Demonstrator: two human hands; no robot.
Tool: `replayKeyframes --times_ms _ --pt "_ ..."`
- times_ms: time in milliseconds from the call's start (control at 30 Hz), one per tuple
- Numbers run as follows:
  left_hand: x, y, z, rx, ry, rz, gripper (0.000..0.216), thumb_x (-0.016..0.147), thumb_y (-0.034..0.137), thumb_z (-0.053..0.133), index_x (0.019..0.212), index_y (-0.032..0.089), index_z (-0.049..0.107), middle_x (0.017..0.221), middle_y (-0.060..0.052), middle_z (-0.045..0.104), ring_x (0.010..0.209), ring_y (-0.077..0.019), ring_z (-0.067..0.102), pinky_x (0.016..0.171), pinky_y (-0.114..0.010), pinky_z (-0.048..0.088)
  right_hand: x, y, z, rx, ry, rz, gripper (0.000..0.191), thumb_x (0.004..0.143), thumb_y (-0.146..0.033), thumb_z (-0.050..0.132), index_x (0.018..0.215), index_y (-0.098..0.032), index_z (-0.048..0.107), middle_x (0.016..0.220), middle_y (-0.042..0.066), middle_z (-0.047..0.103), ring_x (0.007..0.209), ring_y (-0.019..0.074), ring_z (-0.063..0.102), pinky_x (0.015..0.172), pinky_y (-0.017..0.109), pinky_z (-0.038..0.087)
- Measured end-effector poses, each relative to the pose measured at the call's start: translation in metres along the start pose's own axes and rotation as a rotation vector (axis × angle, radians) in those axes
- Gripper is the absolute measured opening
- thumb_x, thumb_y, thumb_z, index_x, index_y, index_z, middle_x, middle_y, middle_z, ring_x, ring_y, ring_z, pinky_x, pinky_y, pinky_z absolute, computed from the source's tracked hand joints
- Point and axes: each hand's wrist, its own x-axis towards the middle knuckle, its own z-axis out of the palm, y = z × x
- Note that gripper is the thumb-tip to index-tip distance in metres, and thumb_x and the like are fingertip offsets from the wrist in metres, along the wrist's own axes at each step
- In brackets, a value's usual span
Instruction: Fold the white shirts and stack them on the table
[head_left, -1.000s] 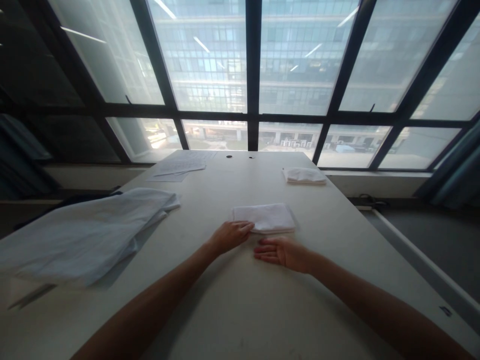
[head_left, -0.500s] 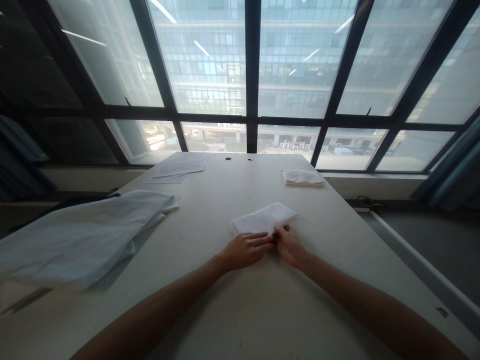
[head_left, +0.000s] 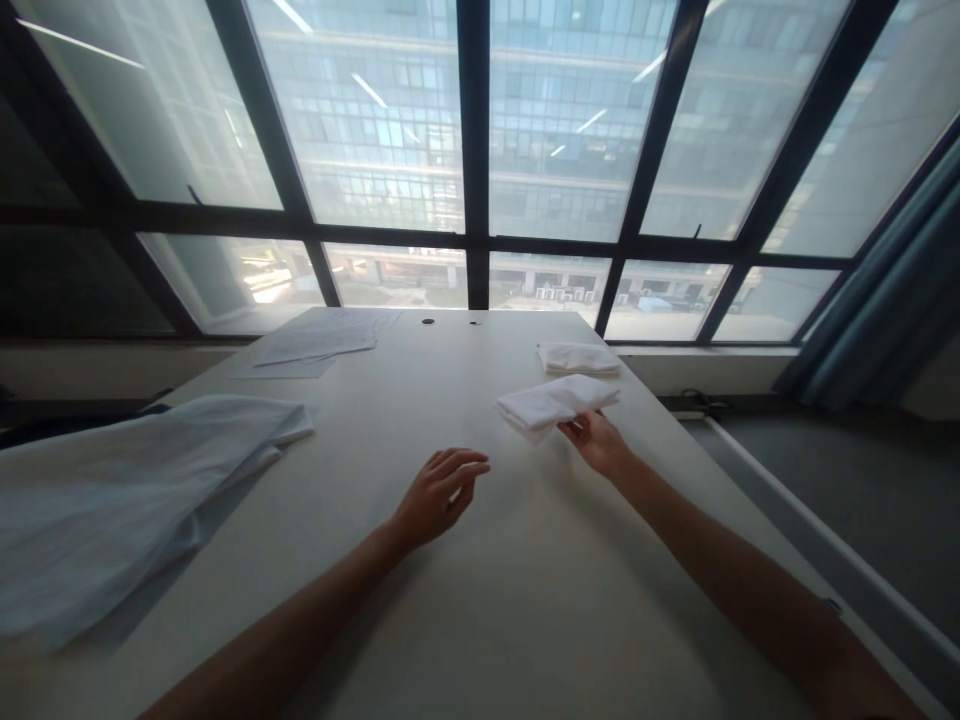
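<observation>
A folded white cloth (head_left: 551,402) is gripped at its near edge by my right hand (head_left: 592,438), thumb and fingers closed on it. The cloth appears lifted off the white table (head_left: 480,600), its left end drooping slightly. Just behind it lies another folded white cloth (head_left: 577,358), near the right edge of the tabletop. My left hand (head_left: 439,495) hovers over the middle of the table, holding nothing, its fingers loosely bent and apart.
A large spread of white fabric (head_left: 150,490) covers the left side of the table. Sheets of paper (head_left: 315,340) lie at the far left. Tall windows (head_left: 390,150) stand beyond the table, and a blue-grey curtain (head_left: 870,250) hangs at right.
My right hand has carried the folded cloth away and to the right, toward the other folded cloth. My left hand has let go and drawn back left. The view has turned slightly right.
</observation>
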Motion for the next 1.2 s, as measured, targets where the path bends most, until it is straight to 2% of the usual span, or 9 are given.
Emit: replayKeyframes --times_ms 133,267,400,567,667,867,1133,1200 --pt "0.001 -0.003 0.008 0.003 -0.049 -0.064 0.029 0.099 0.012 0.048 0.117 0.025 0.067 0.121 -0.009 0.071 0.113 -0.0201 0.064 0.099 -0.040 0.052 0.061 -0.043 -0.003 0.046 0.085 -0.151 0.029 0.079 -0.005 0.058 0.097 -0.027 0.051 0.088 -0.005 0.071 0.079 0.0150 0.071 0.071 0.033 0.065" --pt "0.002 -0.005 0.013 0.016 -0.106 -0.114 0.029 0.099 0.013 0.047 0.113 0.024 0.070 0.118 -0.009 0.072 0.112 -0.0209 0.065 0.097 -0.040 0.055 0.124 -0.069 0.006 0.133 0.156 -0.248 0.035 0.078 -0.002 0.055 0.102 -0.027 0.048 0.087 -0.006 0.067 0.074 0.0130 0.069 0.068 0.032 0.064" --pt "0.001 -0.009 0.016 0.015 -0.126 -0.144 0.036 0.099 0.014 0.047 0.129 0.024 0.065 0.118 -0.010 0.072 0.111 -0.0210 0.066 0.098 -0.039 0.056 0.175 -0.078 0.018 0.194 0.192 -0.299 0.041 0.078 -0.002 0.052 0.107 -0.029 0.045 0.091 -0.007 0.064 0.074 0.0113 0.068 0.070 0.031 0.064" --pt "0.000 -0.012 0.018 0.013 -0.144 -0.193 0.039 0.098 0.015 0.048 0.134 0.026 0.061 0.119 -0.009 0.072 0.111 -0.0211 0.067 0.098 -0.037 0.057 0.222 -0.067 0.025 0.182 0.240 -0.336 0.044 0.078 -0.003 0.050 0.112 -0.029 0.041 0.092 -0.006 0.063 0.068 0.0101 0.067 0.073 0.035 0.063" --pt "-0.001 -0.012 0.019 0.011 -0.160 -0.220 0.041 0.098 0.016 0.048 0.136 0.026 0.059 0.119 -0.009 0.071 0.111 -0.0209 0.067 0.099 -0.036 0.058 0.237 -0.051 0.021 0.166 0.258 -0.332 0.042 0.080 -0.004 0.048 0.115 -0.026 0.041 0.093 -0.004 0.063 0.068 0.0098 0.066 0.077 0.036 0.061" --pt "0.000 -0.011 0.019 -0.023 -0.211 -0.240 0.044 0.098 0.016 0.049 0.140 0.028 0.057 0.118 -0.009 0.072 0.109 -0.0216 0.068 0.097 -0.035 0.058 0.247 -0.024 0.003 0.107 0.356 -0.219 0.039 0.082 -0.002 0.042 0.113 -0.026 0.041 0.087 -0.007 0.061 0.065 0.0099 0.064 0.076 0.037 0.060" --pt "0.001 -0.010 0.020 -0.009 -0.225 -0.224 0.042 0.097 0.016 0.050 0.136 0.027 0.058 0.116 -0.009 0.073 0.106 -0.0213 0.069 0.095 -0.035 0.058 0.255 -0.032 -0.005 0.018 0.323 -0.243 0.023 0.086 -0.006 0.043 0.098 -0.026 0.043 0.080 -0.008 0.060 0.065 0.0100 0.062 0.074 0.035 0.059" --pt "0.000 -0.011 0.020 -0.004 -0.221 -0.213 0.041 0.097 0.016 0.050 0.136 0.027 0.058 0.116 -0.008 0.073 0.105 -0.0213 0.069 0.095 -0.035 0.058 0.255 -0.032 -0.007 -0.105 0.249 -0.346 0.017 0.090 -0.009 0.042 0.095 -0.025 0.042 0.077 -0.008 0.059 0.065 0.0105 0.060 0.072 0.036 0.058"
